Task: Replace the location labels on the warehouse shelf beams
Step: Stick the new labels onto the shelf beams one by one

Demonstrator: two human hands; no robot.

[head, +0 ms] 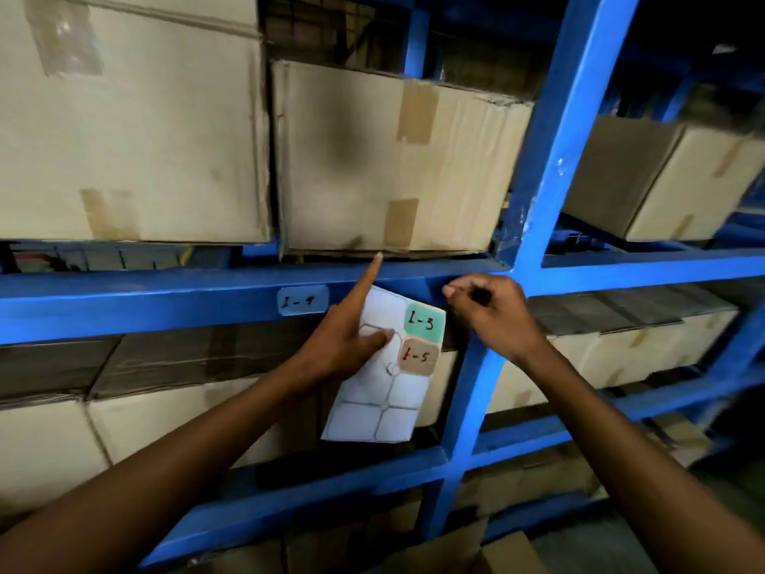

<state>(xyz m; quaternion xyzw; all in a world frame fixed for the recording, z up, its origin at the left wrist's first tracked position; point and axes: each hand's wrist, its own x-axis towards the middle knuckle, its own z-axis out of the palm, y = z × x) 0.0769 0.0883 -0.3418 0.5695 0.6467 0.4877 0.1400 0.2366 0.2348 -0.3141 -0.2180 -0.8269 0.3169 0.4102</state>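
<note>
left hand grips label sheet (forefinger raised); right hand beside

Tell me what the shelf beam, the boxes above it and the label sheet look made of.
Shelf beam: likely painted steel, glossy blue, chipped nearby. Boxes: corrugated cardboard, matte tan, sealed with brown tape. Label sheet: seemingly paper backing, white, mostly peeled, held by the left hand.

Your right hand is curled against the beam; can't tell what the fingertips pinch, if anything; beam label reads maybe "1-4", too blurred to confirm; your left hand covers part of the sticker sheet; both arms cut off at the bottom edge; lower boxes dim, motion-smeared.
</note>
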